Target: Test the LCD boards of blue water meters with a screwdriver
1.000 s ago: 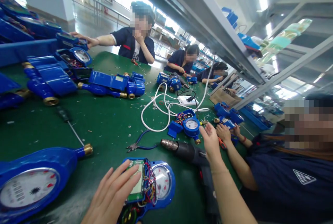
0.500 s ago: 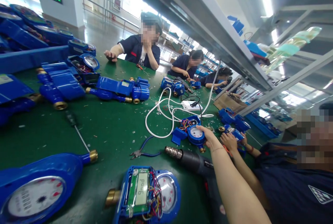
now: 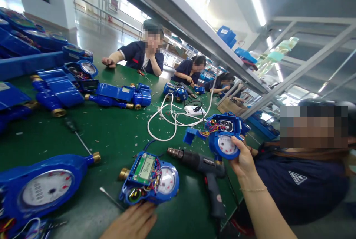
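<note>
Grip of my right hand (image 3: 242, 157) is closed on the dial side of an open meter (image 3: 224, 138), thumb over the dial rim, wrist raised clear of the tabletop (image 3: 116, 131). My left hand (image 3: 136, 219) lies low, fingers together and slightly bent, fingertips at the lower edge of a display meter (image 3: 151, 181); whether they grip it, I cannot tell.

Open meter: blue body, round white dial, exposed compartment, coloured wires (image 3: 207, 132) running toward a small blue cover (image 3: 190, 135). Position: above the tabletop, right of the display meter. Display meter: green circuit board (image 3: 139, 168), lit-grey screen (image 3: 146, 166), bundled wires, brass fitting (image 3: 124, 173) at left.

A heat gun (image 3: 205, 165) lies between the two meters and my right forearm, nozzle pointing left. At far left rests a large meter (image 3: 51, 187); a screwdriver (image 3: 72, 126) lies near its brass end. Pale scraps and a white cable (image 3: 155, 135) occupy the green surface. Co-workers (image 3: 135, 55) sit beyond; a shelf (image 3: 178, 27) slants overhead.
</note>
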Action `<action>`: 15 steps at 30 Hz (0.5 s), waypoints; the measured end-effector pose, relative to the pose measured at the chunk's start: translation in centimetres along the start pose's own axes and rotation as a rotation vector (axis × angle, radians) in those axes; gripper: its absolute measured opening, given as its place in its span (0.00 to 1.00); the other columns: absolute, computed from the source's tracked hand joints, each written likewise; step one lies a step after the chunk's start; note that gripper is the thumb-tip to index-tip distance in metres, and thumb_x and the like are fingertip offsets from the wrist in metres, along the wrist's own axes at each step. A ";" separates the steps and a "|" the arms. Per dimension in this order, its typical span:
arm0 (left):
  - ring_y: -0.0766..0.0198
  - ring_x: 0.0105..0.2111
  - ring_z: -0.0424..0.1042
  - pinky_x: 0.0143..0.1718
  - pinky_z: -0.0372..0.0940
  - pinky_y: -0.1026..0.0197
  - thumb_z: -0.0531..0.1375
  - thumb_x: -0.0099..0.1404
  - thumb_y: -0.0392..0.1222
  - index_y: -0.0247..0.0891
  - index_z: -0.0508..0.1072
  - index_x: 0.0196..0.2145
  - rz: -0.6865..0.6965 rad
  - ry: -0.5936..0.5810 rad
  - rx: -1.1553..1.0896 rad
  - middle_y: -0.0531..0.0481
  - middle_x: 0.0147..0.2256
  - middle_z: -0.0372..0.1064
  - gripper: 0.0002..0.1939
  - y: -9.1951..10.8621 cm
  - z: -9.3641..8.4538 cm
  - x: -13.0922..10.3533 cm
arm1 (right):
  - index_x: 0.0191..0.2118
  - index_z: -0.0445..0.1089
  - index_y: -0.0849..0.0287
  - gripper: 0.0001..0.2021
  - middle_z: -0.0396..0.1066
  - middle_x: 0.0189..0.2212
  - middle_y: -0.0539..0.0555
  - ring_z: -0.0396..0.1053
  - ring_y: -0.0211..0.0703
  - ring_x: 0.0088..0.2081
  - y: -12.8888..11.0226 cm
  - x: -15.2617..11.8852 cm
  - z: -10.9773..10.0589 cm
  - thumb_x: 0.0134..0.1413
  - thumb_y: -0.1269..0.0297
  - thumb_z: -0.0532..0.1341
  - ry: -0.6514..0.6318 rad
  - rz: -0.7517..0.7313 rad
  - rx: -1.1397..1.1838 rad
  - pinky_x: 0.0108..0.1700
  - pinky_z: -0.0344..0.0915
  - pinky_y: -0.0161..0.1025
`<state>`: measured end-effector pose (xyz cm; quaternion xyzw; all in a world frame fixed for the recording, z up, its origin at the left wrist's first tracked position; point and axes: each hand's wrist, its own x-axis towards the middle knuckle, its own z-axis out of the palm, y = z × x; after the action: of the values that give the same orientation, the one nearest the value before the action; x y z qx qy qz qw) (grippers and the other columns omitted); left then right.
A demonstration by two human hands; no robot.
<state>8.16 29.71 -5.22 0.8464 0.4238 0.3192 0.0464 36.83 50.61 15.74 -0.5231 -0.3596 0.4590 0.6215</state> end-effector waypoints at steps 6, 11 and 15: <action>0.50 0.55 0.73 0.62 0.59 0.36 0.51 0.67 0.30 0.44 0.70 0.58 -0.277 -0.165 0.142 0.42 0.54 0.73 0.25 -1.5 -4.3 1.7 | 0.35 0.74 0.62 0.21 0.76 0.34 0.54 0.74 0.47 0.32 0.5 -11.1 -4.1 0.30 0.64 0.76 -0.016 0.226 0.025 0.32 0.76 0.39; 0.48 0.62 0.65 0.63 0.57 0.35 0.51 0.69 0.33 0.37 0.66 0.61 -0.338 -0.232 0.163 0.39 0.60 0.67 0.24 0.6 -6.9 1.2 | 0.32 0.73 0.62 0.26 0.76 0.30 0.57 0.74 0.50 0.27 2.6 -18.0 -7.5 0.21 0.62 0.79 0.019 0.450 -0.017 0.26 0.75 0.41; 0.48 0.64 0.62 0.65 0.57 0.37 0.54 0.68 0.35 0.35 0.62 0.62 -0.397 -0.139 0.040 0.38 0.63 0.63 0.25 4.4 -8.5 -0.8 | 0.37 0.73 0.61 0.29 0.77 0.32 0.57 0.74 0.50 0.26 4.5 -21.5 -9.9 0.24 0.61 0.82 -0.023 0.624 -0.032 0.25 0.75 0.43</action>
<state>5.89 24.71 2.65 0.7670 0.5844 0.2359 0.1206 38.29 27.24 10.07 -0.6127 -0.1961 0.6278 0.4382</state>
